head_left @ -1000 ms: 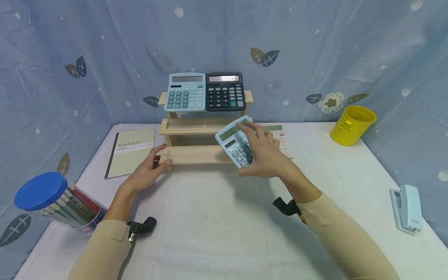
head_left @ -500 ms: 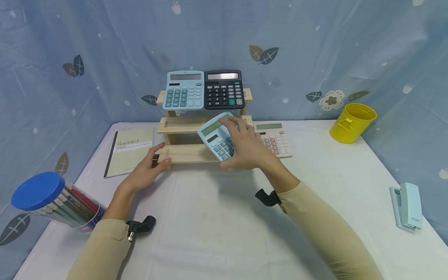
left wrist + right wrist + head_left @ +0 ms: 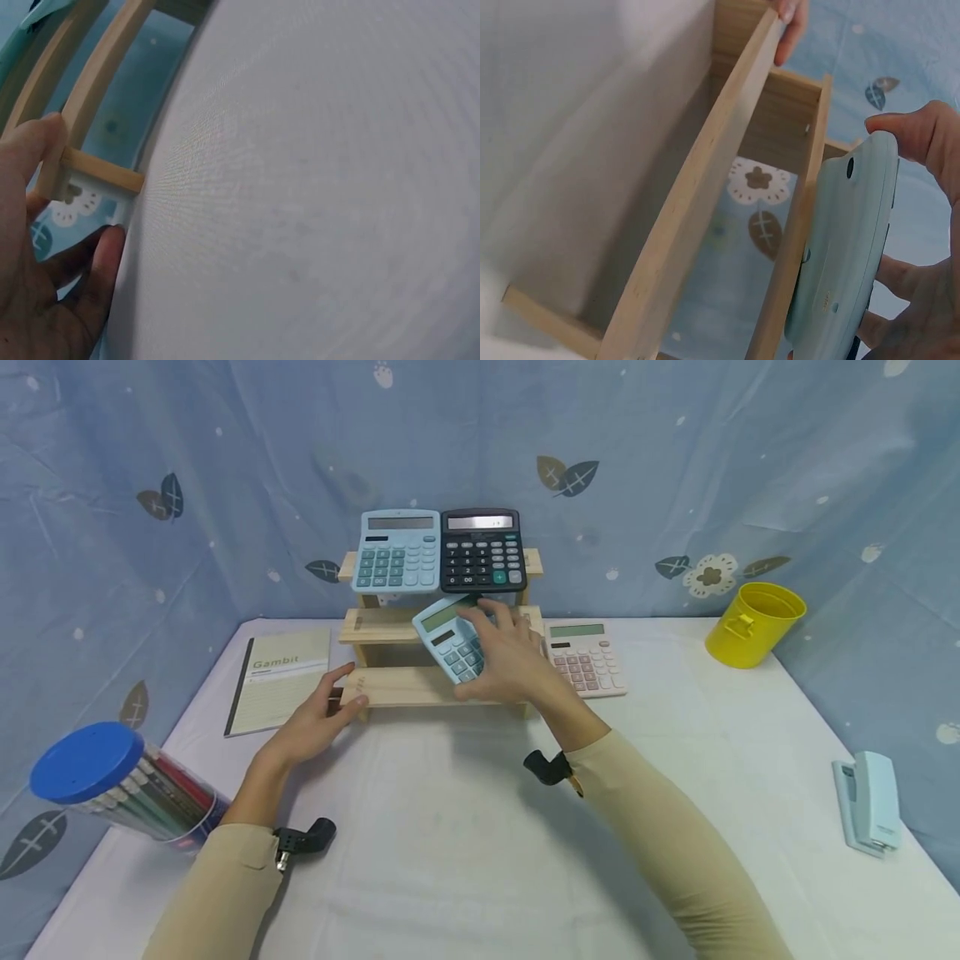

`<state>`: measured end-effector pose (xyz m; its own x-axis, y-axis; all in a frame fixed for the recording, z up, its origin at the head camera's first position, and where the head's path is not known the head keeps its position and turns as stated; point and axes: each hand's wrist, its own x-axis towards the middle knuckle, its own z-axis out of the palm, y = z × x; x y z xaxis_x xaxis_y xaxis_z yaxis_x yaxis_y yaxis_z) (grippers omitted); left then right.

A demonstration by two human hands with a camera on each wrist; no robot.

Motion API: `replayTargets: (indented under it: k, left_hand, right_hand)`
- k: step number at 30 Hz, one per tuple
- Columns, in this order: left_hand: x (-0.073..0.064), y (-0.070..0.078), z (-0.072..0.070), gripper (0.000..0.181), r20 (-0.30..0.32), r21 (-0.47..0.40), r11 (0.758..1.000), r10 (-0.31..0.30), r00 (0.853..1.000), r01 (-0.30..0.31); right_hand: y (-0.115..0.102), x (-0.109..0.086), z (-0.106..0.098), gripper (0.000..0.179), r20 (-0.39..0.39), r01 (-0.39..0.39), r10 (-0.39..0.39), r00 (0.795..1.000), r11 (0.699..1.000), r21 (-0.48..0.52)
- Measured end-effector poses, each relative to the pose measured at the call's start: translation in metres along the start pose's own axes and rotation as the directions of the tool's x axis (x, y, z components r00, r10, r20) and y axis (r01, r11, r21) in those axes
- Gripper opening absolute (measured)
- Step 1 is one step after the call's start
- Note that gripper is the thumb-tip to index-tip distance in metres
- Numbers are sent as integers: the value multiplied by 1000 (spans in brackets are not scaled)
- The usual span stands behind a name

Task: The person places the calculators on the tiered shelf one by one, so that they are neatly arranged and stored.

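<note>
My right hand (image 3: 513,660) holds a light blue calculator (image 3: 452,647), tilted, in front of the middle step of a wooden stepped rack (image 3: 397,687). In the right wrist view the thumb is at one end of the calculator (image 3: 847,240), and its back faces the rack's planks (image 3: 697,187), seemingly close to the middle one. My left hand (image 3: 307,724) grips the left end of the lowest step. The left wrist view shows its thumb on the plank (image 3: 101,79). Side by side on the top step lean another light blue calculator (image 3: 397,552) and a black calculator (image 3: 482,552).
A pink calculator (image 3: 585,660) lies right of the rack. A Gambit notebook (image 3: 277,681) is at the left, behind a blue-lidded tub of pencils (image 3: 161,797). A yellow bucket (image 3: 753,627) stands back right, and a light blue stapler-like device (image 3: 870,802) lies at the right edge.
My right hand has carried the light blue calculator left and slightly up, from the rack's right end to the middle step, uncovering the pink calculator. My left hand has stayed on the rack.
</note>
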<state>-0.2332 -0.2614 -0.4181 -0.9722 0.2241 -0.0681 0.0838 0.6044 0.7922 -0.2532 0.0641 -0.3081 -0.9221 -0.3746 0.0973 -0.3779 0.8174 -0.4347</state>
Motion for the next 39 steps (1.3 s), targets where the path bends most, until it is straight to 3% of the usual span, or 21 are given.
replayTargets:
  k: [9, 21, 32, 39]
  left_hand:
    - [0, 0, 0, 79, -1, -2, 1000, 11, 1000, -11]
    - [-2, 0, 1, 78, -6, 17, 1000, 3, 1000, -3]
    - [3, 0, 1, 79, 3, 11, 1000, -3, 1000, 3]
    - [0, 2, 1, 80, -4, 6, 1000, -5, 1000, 5]
  right_hand:
    - [-10, 12, 4, 103, 18, -26, 25, 1000, 999, 32]
    - [-22, 33, 19, 99, -31, -25, 26, 999, 999, 19]
    - [-22, 39, 9, 103, 125, 3, -6, 992, 1000, 26]
    - [-24, 46, 12, 91, 117, 73, -78, 990, 996, 47]
